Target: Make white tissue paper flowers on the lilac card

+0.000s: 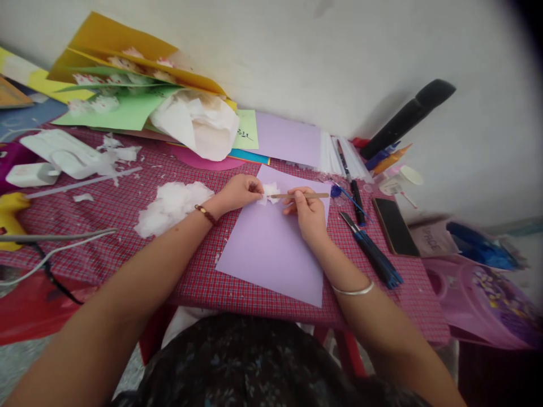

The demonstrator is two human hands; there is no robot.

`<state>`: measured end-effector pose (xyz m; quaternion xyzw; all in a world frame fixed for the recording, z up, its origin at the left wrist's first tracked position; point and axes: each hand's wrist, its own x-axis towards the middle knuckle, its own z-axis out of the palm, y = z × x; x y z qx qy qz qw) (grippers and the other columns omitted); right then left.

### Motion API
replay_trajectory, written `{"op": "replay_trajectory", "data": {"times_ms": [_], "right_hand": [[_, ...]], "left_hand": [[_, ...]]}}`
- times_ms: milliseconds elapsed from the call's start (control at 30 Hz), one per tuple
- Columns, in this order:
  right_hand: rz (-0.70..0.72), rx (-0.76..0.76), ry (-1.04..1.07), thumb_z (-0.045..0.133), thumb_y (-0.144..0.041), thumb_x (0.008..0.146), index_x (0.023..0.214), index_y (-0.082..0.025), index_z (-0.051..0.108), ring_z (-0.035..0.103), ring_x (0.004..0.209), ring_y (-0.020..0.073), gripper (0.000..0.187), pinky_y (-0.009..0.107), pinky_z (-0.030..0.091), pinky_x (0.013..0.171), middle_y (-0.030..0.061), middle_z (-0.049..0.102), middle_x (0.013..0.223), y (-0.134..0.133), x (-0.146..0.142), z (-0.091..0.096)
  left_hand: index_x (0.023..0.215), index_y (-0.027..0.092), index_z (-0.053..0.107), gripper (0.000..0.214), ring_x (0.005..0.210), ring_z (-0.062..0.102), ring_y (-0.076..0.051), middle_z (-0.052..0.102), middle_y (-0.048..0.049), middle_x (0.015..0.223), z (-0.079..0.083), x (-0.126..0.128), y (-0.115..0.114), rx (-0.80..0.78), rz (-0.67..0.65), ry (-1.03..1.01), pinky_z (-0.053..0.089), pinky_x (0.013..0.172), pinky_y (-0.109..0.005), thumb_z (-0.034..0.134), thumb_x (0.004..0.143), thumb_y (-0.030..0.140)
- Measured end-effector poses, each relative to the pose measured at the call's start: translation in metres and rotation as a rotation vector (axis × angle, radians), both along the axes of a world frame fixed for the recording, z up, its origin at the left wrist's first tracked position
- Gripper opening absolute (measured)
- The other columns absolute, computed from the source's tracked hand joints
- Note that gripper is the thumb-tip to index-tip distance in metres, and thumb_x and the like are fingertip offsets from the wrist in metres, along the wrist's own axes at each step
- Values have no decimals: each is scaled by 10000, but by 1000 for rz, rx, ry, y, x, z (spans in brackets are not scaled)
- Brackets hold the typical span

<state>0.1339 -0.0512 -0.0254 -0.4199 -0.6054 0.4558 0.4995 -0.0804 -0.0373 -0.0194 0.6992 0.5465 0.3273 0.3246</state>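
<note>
White tuft (pixel 271 191) between both grips on one purple sheet (pixel 271 249), left grip (pixel 238 191) pinching its edge, right grip (pixel 310 213) holding one brown stick (pixel 320 195), "SPACE"-lettered pale box (pixel 441 244) farther right.

On a table (pixel 203 282), a paper sheet (pixel 271 251) lies centrally, a tissue piece (pixel 270 189) on its far part, between the left hand (pixel 238 191) and the right hand (pixel 311 213) (which holds a stick (pixel 316 195)). Left sits a tissue pile (pixel 173 206); farther left, a glue gun (pixel 14 210). Right are a bladed tool (pixel 375 254), then a phone (pixel 395 226). Cards (pixel 123 108) stand behind, leftward.
</note>
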Motion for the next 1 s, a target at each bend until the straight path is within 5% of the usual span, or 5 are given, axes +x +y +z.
{"op": "replay_trajectory", "data": {"times_ms": [200,667,800,1000], "right_hand": [[-16,67,44,524,-508,925,885,-219,597,606,547,129,300,280,515,564,-8,644,703,-7,-1,6],[125,313,-376,425,-347,986,978,-212,615,609,607,138,233,295,490,621,23,656,857,-11,-2,0],[178,478,-620,397,-251,988,1016,-213,622,608,726,156,230,298,490,703,58,652,960,-18,-2,4],[224,612,-1065,411,-123,945,949,-205,634,552,786,185,238,284,400,614,77,626,950,-27,-6,12]], "left_hand": [[719,139,679,63,633,583,-120,666,-8,676,-3,5,4,38,38,78,385,566,-216,631,702,177],[765,139,681,110,682,617,-143,691,-26,719,2,3,1,25,16,52,449,624,-233,601,715,195],[831,134,683,166,759,643,-155,718,-47,817,3,-2,1,46,3,40,484,711,-257,546,765,198],[878,149,697,229,856,651,-175,731,-53,912,2,-5,2,80,35,130,495,784,-281,488,791,180]]}}
